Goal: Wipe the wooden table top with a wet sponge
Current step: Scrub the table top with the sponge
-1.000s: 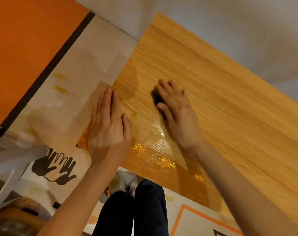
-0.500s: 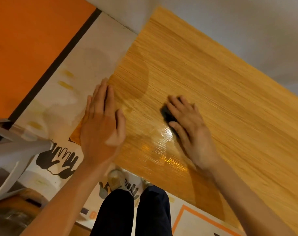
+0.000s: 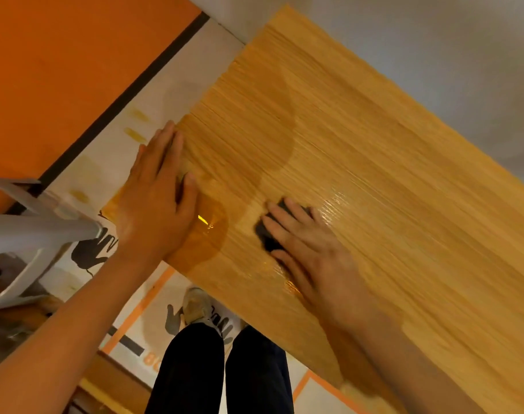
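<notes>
One dark sponge (image 3: 269,231) pressed under right hand (image 3: 314,252) fingers; left hand (image 3: 156,204) flat, empty, on one table (image 3: 389,174)

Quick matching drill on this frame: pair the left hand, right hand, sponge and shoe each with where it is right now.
1 left hand
2 right hand
3 sponge
4 shoe

a under the fingers, dark, on wet wood
b on the floor below the table edge
c flat on the table's near corner
d pressing down mid-table

Pairs: 1-c, 2-d, 3-a, 4-b

Two hands, left hand (image 3: 156,204) and right hand (image 3: 311,249); one sponge (image 3: 266,231); one table top (image 3: 374,174); one white chair (image 3: 30,234).
</notes>
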`<state>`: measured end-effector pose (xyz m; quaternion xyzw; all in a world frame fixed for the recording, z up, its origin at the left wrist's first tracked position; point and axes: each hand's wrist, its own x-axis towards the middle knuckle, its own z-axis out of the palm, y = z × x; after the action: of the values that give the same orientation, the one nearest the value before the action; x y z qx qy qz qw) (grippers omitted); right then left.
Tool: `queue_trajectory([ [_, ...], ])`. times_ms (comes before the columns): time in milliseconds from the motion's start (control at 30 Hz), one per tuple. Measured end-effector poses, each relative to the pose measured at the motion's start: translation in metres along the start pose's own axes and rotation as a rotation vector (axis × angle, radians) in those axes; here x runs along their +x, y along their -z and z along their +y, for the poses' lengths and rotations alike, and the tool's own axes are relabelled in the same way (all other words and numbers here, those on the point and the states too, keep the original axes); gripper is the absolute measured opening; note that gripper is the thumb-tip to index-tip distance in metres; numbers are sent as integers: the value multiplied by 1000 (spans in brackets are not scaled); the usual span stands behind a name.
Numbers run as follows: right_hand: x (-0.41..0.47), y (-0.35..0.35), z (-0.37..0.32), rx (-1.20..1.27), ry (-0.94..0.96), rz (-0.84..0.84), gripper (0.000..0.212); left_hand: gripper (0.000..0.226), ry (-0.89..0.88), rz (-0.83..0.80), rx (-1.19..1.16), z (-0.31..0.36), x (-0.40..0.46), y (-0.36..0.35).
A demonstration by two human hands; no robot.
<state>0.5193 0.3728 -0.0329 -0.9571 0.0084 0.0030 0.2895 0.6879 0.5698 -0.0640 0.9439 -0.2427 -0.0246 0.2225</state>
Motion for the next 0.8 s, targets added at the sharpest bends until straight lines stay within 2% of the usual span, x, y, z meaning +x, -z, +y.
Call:
queue_trajectory([
  [100, -26, 29, 33, 73, -228, 134, 43, 60, -8, -2, -14, 1, 0, 2],
  [200, -39, 22, 21, 109, -372, 172, 44, 61, 18, -1, -2, -1, -1, 1],
  [367, 47, -2, 9, 48, -51, 79, 46, 55, -34, 48, -1, -3, -1, 2],
  [467, 93, -7, 7, 104, -50, 69, 44, 52, 50, 81, -17, -1, -18, 9],
  [600, 52, 5, 13, 73, 49, -25, 44, 56, 228, 108, -18, -4, -52, 11],
  [700, -12, 22, 18, 55, 99, -148, 44, 55, 233, 147, -46, -5, -61, 6],
  [800, -19, 27, 17, 32, 95, -192, 44, 57, 252, 131, 6, -9, -55, -4],
])
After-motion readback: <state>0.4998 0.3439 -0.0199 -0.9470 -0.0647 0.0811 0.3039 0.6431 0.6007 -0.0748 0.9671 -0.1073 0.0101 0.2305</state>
